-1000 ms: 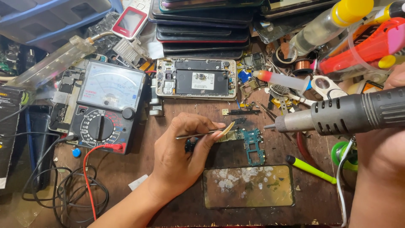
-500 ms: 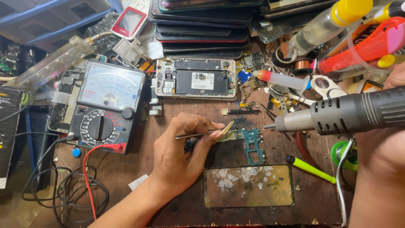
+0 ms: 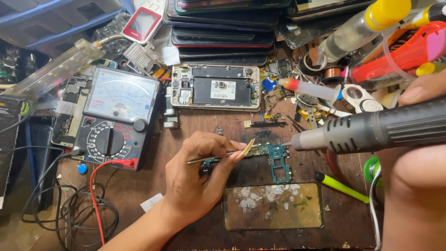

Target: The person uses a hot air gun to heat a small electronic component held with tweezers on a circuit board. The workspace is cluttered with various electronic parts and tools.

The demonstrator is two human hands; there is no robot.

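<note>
At the left edge of the bench stands an analog multimeter point(image 3: 114, 118), its red lead point(image 3: 95, 195) trailing down over a coil of black cable. Above and to its right lies an opened phone chassis point(image 3: 216, 87), back side up, below a stack of phones point(image 3: 223, 28). The left hand point(image 3: 195, 179) rests on the wooden bench, thumb and fingers pinched shut on slim tweezers point(image 3: 223, 155). The tweezer tips reach rightward and meet the left end of a small teal circuit board point(image 3: 278, 160), which lies flat just beyond the fingertips. Directly below the board sits a dark glass panel point(image 3: 273, 206) flecked with white residue. The right hand point(image 3: 413, 172) is closed round the grip of a hot-air gun point(image 3: 371, 130); its metal nozzle points left, ending just beside the board's upper right edge. A green-tipped pen point(image 3: 341, 187) lies to the right of the panel.
</note>
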